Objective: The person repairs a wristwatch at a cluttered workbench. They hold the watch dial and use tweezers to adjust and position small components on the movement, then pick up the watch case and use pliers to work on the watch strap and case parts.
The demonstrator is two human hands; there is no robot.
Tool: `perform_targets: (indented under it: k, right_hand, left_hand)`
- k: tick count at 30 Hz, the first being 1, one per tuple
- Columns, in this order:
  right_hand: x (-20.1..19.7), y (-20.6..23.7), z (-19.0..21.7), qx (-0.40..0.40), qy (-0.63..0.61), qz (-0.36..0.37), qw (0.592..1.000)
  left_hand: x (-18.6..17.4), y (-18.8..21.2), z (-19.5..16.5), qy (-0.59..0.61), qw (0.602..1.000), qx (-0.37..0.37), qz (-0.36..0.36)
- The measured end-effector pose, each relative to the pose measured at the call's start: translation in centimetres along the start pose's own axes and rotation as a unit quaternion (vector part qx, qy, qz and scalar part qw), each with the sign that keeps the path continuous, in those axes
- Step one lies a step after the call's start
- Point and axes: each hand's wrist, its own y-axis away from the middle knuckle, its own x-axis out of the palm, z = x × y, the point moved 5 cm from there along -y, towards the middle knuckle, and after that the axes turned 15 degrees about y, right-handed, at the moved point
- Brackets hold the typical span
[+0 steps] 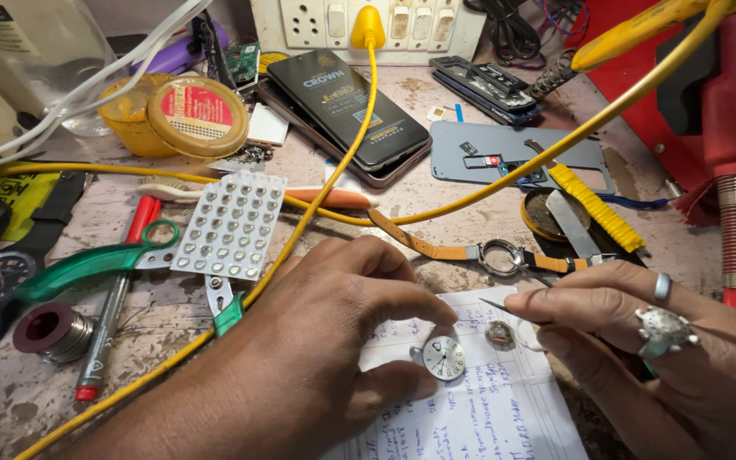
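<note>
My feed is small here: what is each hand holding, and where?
Left hand pinches the small watch dial by its rim. Right hand grips thin tweezers near the tip.

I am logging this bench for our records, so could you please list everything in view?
watch dial: one, silver-white, on the paper between left thumb and fingers
small round watch part: one, grey, on the paper at the tweezer tip
tweezers: one, metal, in the right hand
lined paper: one sheet, white, front centre
button-cell blister card: one, clear, centre left
scissors: one, green handles, left
watch case on strap: one, tan strap, centre
phone: one, black, back centre
yellow cable: one, crossing the bench
solder spool: one, left front
left hand: on the dial
right hand: ringed, holding tweezers
</note>
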Motion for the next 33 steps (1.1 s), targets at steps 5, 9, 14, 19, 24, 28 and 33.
perform_targets:
  k: [5, 9, 14, 19, 24, 28, 33]
  right_hand:
    - [0.2, 0.0, -0.1, -0.023, -0.026, 0.021, 0.999]
    - [0.3, 0.5, -0.7, 0.001, -0.035, 0.018, 0.999]
    - [0.5, 1.5, -1.2, 0.029, -0.016, 0.002, 0.999]
    - [1.0, 2.3, -1.9, 0.091, -0.092, 0.009, 0.992]
    - [0.9, 2.0, -1.9, 0.036, -0.094, 0.029, 0.994]
    - [0.7, 1.2, -1.8, 0.029, -0.089, 0.053, 0.994]
    - [-0.2, 0.6, -1.0, 0.051, -0.096, 0.020, 0.994]
  left_hand:
    - [0.3, -0.1, 0.2, 0.003, 1.000, -0.018, 0.009]
    - [0.3, -0.1, 0.3, -0.010, 1.000, -0.019, 0.008]
    - [0.0, -0.1, 0.0, -0.004, 1.000, 0.008, -0.003]
    - [-0.3, 0.0, -0.6, -0.056, 0.996, 0.057, -0.029]
    - [-0.2, 0.0, -0.6, -0.060, 0.997, 0.045, -0.027]
    - [-0.4, 0.1, -0.9, -0.060, 0.997, 0.044, -0.029]
    - [1.6, 0.2, -1.4, -0.150, 0.982, 0.072, -0.091]
